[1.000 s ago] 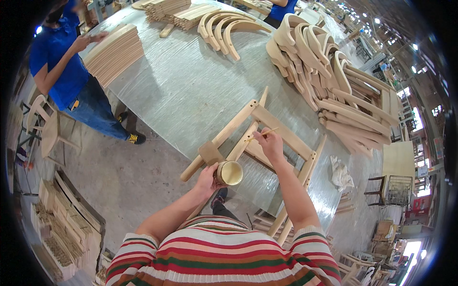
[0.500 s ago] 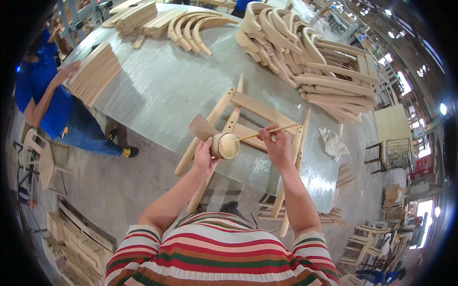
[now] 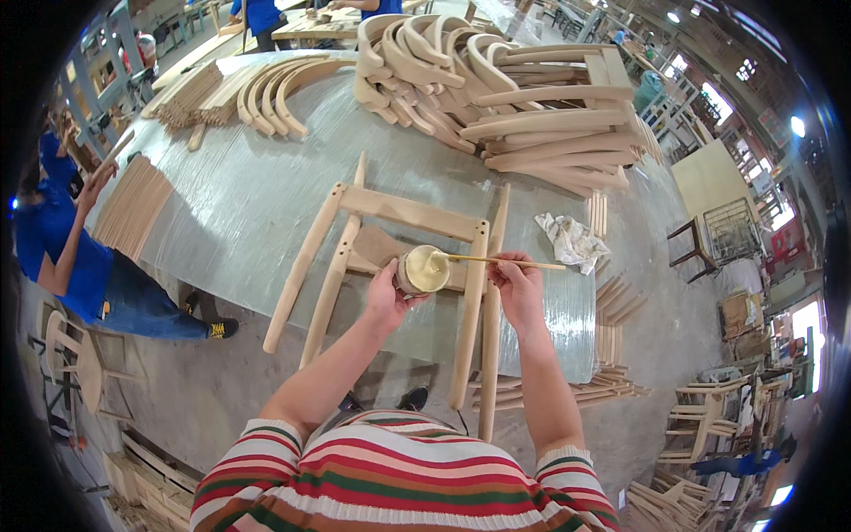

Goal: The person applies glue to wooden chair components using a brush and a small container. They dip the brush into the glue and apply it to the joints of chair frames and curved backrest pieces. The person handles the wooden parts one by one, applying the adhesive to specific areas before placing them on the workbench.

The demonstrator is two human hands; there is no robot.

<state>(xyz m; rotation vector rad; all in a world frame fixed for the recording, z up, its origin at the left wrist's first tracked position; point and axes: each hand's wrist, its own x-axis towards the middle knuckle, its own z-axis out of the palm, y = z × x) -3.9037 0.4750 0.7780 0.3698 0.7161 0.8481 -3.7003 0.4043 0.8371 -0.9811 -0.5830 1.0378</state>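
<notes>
My left hand (image 3: pixel 386 300) is wrapped round a round cup (image 3: pixel 427 269) of thick cream-coloured liquid. Next to the cup shows a flat brown piece (image 3: pixel 376 245), partly hidden; I cannot tell whether it is joined to the cup. A thin wooden stick (image 3: pixel 541 265) is pinched in my right hand (image 3: pixel 518 288), lying nearly level with its coated tip over the cup's mouth. Beneath both hands, pale wooden frames (image 3: pixel 403 209) with legs and crossbars rest on the table, their legs jutting past its near edge.
A plastic-covered table (image 3: pixel 230 230) carries piled curved chair parts (image 3: pixel 550 115), stacked slats (image 3: pixel 133 208) and a crumpled white cloth (image 3: pixel 572 241). A person in blue (image 3: pixel 66 257) stands at the left. Wooden sticks (image 3: pixel 612 346) lie by the table's right edge.
My view has shifted, so the table's contents appear further left. The cup's opening now faces up more, and the stick has come level, with its tip at the liquid.
</notes>
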